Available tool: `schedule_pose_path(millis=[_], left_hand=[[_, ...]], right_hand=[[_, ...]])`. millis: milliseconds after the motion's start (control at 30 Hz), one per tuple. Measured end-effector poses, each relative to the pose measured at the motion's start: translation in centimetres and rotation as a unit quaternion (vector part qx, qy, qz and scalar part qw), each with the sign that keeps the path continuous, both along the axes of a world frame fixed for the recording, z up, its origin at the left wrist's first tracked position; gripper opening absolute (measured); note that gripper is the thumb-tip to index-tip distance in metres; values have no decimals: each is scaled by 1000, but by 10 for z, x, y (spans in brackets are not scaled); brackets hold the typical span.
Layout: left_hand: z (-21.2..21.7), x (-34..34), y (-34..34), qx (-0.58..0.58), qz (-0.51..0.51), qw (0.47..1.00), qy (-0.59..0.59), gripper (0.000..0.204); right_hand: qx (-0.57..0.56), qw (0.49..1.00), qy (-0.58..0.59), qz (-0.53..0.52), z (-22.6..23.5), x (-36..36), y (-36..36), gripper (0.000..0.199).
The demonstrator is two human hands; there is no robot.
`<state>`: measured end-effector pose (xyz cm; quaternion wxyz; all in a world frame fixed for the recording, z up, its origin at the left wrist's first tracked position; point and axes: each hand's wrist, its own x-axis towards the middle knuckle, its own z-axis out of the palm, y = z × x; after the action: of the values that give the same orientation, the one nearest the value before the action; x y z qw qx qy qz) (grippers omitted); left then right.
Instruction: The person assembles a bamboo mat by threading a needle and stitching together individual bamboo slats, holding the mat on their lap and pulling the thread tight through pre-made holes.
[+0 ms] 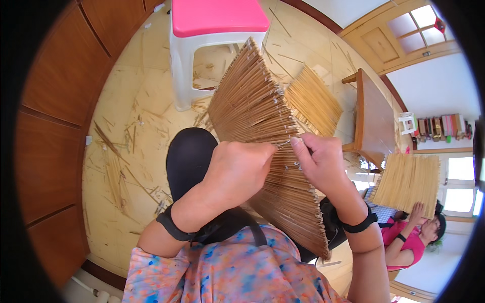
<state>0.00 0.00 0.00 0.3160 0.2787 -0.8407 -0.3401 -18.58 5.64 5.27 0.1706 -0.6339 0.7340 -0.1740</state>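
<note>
A fan-shaped mat of thin brown bamboo sticks (252, 101), bound along a stitched line, lies across my lap. My left hand (237, 169) is closed on the mat's near part by that line. My right hand (316, 161) pinches a thin thread or wire (284, 144) between thumb and forefinger at the binding. Both wrists wear black bands. A lighter bundle of sticks (316, 101) shows behind the mat.
A white plastic stool with a pink seat (212, 20) stands ahead on a floor (126, 166) strewn with loose sticks. A wooden chair (371, 113) is to the right. Lower right, another person (409, 237) holds a similar stick mat (409, 182). Wooden cabinets (55, 126) line the left.
</note>
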Motion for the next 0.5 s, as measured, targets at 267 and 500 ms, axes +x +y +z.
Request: schedule_pose_path(millis=[267, 500], left_hand=[[-6, 55, 17, 29, 24, 998, 46, 18], [-6, 110, 38, 56, 39, 997, -46, 21]], right_hand=[[-65, 978, -162, 115, -18, 31, 11, 25], [-53, 911, -374, 166, -57, 54, 56, 38]])
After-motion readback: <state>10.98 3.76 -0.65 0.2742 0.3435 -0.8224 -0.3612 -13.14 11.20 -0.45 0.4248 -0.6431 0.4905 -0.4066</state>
